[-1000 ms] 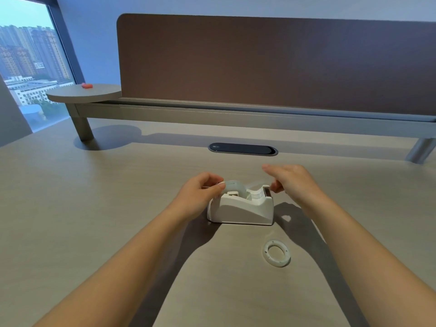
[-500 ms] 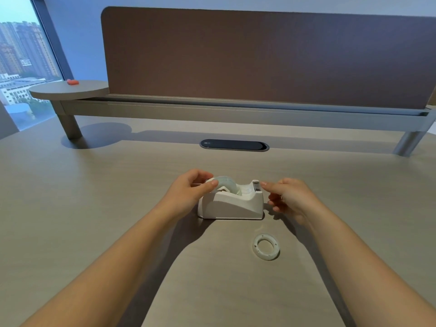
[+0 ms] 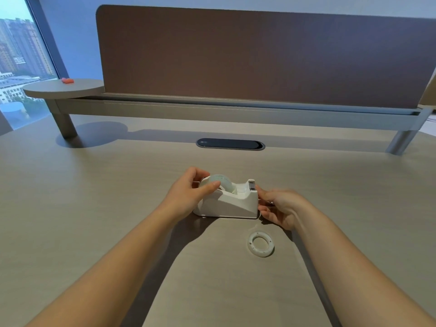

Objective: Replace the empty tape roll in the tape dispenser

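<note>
A white tape dispenser [image 3: 230, 205] stands on the wooden desk in front of me. A pale, translucent tape roll [image 3: 221, 181] sits in its cradle. My left hand [image 3: 188, 193] pinches the roll between thumb and fingers at the dispenser's left end. My right hand [image 3: 280, 205] is at the right end, just below the cutter, fingers curled with the tips pinched together; whether they hold a tape end is too small to tell. An empty white core ring [image 3: 260, 244] lies flat on the desk, near the dispenser's right front corner.
A dark oval cable port [image 3: 230, 144] is set in the desk behind the dispenser. Further back a grey raised shelf [image 3: 212, 109] runs under a brown divider panel [image 3: 259, 55]. A small red object [image 3: 67, 80] lies on the shelf's round left end.
My right hand dropped from above the cutter to the dispenser's right end and curled its fingers. My left hand stayed on the roll. The view shifted slightly.
</note>
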`<state>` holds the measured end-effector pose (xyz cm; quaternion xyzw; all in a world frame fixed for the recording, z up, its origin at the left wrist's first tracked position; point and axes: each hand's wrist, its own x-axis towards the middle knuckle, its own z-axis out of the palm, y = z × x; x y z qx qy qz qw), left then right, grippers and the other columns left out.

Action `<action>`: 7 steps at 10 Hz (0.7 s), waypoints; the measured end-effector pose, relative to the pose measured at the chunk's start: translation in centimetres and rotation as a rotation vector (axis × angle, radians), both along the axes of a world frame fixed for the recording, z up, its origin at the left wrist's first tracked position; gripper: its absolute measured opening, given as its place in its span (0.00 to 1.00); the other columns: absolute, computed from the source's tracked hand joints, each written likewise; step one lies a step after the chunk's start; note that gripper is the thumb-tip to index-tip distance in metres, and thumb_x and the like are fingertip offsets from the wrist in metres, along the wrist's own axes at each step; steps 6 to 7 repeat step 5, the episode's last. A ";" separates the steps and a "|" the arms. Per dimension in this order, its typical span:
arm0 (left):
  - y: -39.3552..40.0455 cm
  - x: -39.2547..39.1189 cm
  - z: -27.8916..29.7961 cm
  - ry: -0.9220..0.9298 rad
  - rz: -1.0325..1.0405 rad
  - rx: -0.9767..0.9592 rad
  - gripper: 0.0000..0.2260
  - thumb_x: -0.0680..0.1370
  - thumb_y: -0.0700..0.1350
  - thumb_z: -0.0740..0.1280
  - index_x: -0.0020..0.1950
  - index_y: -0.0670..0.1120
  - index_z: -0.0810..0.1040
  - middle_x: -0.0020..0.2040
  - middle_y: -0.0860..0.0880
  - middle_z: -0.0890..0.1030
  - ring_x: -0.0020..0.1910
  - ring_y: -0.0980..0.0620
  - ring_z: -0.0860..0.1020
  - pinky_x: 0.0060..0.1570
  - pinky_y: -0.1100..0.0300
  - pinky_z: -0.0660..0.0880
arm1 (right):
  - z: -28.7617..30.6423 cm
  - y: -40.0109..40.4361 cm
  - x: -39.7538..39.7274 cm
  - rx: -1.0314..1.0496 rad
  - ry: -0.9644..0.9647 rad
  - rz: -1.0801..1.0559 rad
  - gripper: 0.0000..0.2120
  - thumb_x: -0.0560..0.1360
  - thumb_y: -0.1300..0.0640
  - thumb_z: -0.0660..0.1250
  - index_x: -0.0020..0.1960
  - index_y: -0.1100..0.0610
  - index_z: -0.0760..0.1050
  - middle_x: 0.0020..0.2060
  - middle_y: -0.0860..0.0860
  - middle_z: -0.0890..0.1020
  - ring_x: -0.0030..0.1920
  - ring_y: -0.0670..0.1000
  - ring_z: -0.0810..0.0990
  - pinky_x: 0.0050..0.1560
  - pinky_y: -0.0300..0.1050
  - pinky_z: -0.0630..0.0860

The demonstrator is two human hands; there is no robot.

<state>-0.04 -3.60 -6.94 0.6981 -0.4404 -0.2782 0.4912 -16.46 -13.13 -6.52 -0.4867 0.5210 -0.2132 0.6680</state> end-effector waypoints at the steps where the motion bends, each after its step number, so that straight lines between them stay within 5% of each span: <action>1: 0.2 -0.2 0.1 -0.021 -0.025 0.021 0.16 0.69 0.47 0.70 0.54 0.47 0.70 0.54 0.48 0.75 0.54 0.49 0.72 0.52 0.57 0.70 | -0.2 0.0 0.2 -0.001 -0.029 -0.002 0.09 0.71 0.60 0.66 0.34 0.61 0.71 0.28 0.55 0.73 0.13 0.43 0.70 0.15 0.31 0.71; 3: 0.4 -0.6 0.1 -0.083 -0.020 0.048 0.21 0.67 0.45 0.71 0.58 0.47 0.68 0.55 0.49 0.73 0.52 0.50 0.71 0.48 0.58 0.68 | -0.6 0.3 0.3 -0.092 -0.043 -0.018 0.04 0.73 0.65 0.63 0.40 0.64 0.70 0.29 0.56 0.73 0.17 0.45 0.71 0.15 0.32 0.69; 4: 0.5 -0.9 0.3 -0.123 -0.017 0.044 0.23 0.68 0.46 0.70 0.60 0.46 0.67 0.60 0.47 0.73 0.53 0.51 0.70 0.50 0.59 0.67 | -0.8 0.3 0.0 -0.235 0.033 -0.055 0.12 0.71 0.61 0.66 0.51 0.67 0.71 0.29 0.56 0.74 0.24 0.50 0.69 0.19 0.38 0.70; 5: 1.2 -1.4 1.1 -0.190 0.001 0.101 0.30 0.69 0.48 0.69 0.68 0.46 0.60 0.70 0.46 0.67 0.63 0.48 0.68 0.61 0.54 0.67 | 0.0 1.0 -1.1 -0.581 0.304 -0.119 0.16 0.71 0.53 0.66 0.53 0.62 0.72 0.43 0.58 0.79 0.38 0.57 0.78 0.41 0.50 0.76; 7: 1.2 -1.4 1.1 -0.190 0.001 0.101 0.30 0.69 0.48 0.69 0.68 0.46 0.60 0.70 0.46 0.67 0.63 0.48 0.68 0.61 0.54 0.67 | 0.0 1.0 -1.1 -0.581 0.304 -0.119 0.16 0.71 0.53 0.66 0.53 0.62 0.72 0.43 0.58 0.79 0.38 0.57 0.78 0.41 0.50 0.76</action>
